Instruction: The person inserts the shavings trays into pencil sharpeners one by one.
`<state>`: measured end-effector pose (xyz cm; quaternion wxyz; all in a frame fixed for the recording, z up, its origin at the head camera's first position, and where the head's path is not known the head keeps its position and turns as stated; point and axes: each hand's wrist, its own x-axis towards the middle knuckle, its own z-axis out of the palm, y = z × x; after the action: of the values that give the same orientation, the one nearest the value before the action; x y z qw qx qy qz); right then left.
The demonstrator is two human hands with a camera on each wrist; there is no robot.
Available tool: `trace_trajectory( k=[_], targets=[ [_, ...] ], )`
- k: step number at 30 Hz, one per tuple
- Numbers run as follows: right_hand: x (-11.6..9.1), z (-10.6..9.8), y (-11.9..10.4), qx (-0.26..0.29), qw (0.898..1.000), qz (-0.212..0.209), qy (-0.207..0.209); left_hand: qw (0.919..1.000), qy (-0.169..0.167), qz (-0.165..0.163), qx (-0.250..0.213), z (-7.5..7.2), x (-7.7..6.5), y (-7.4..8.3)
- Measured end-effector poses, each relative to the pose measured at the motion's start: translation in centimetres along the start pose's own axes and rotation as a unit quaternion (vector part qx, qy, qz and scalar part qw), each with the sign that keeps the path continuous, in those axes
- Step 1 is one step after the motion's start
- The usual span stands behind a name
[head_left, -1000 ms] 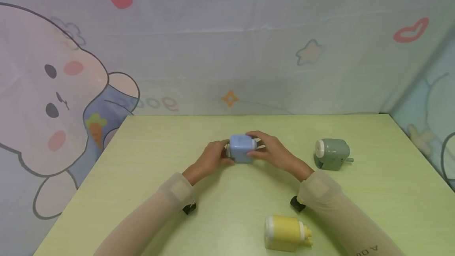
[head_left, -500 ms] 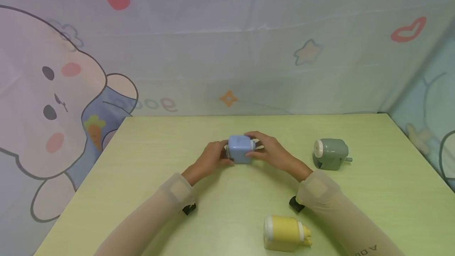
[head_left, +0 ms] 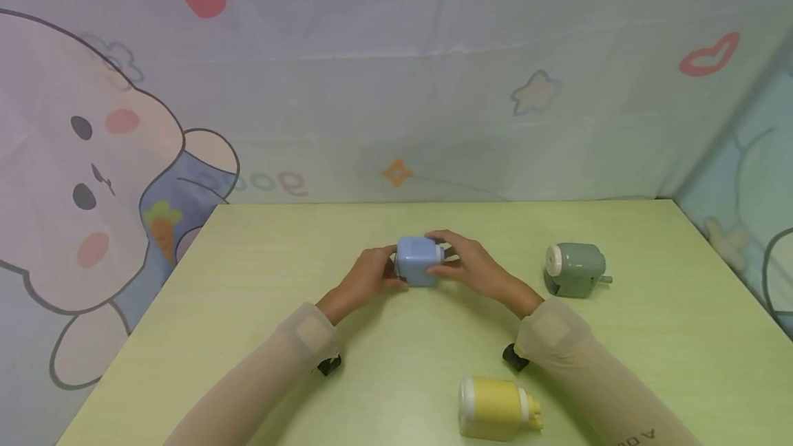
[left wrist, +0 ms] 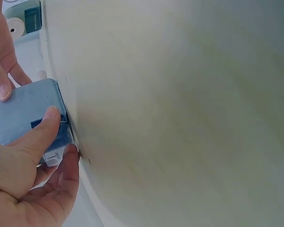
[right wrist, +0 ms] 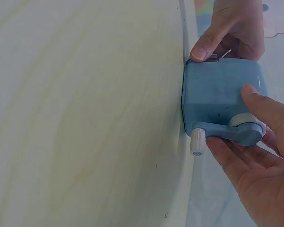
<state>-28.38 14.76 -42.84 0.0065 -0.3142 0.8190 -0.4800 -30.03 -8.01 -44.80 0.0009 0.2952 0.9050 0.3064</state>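
Observation:
A blue hand-crank pencil sharpener stands on the table between both hands. My left hand grips its left end; in the left wrist view the thumb lies on the sharpener's side, with the fingers around the end that bears a white label. From the other side my right hand holds the crank end. The right wrist view shows that thumb on the blue body and the fingers beneath, beside the crank arm with its pale knob. The far fingers are partly hidden.
To the right stands a green crank sharpener, its handle pointing right. A yellow sharpener lies near the table's front, between the forearms. Behind the table hangs a printed cloth.
The head view has shifted very slightly. Both hands keep the same hold on the blue pencil sharpener, and the other sharpeners stay put.

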Motion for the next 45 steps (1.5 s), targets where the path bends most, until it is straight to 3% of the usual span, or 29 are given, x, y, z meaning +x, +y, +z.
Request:
trace_trajectory(
  k=[27,45],
  targets=[
    [-0.06,0.07,0.23,0.01,1.0,0.002,-0.003,0.9997,0.008,0.007,-0.021,-0.21,-0.16,0.23],
    [-0.09,-0.01,0.05,0.012,1.0,0.007,-0.002,0.9996,-0.005,0.0,-0.026,-0.42,-0.13,0.41]
  ],
)
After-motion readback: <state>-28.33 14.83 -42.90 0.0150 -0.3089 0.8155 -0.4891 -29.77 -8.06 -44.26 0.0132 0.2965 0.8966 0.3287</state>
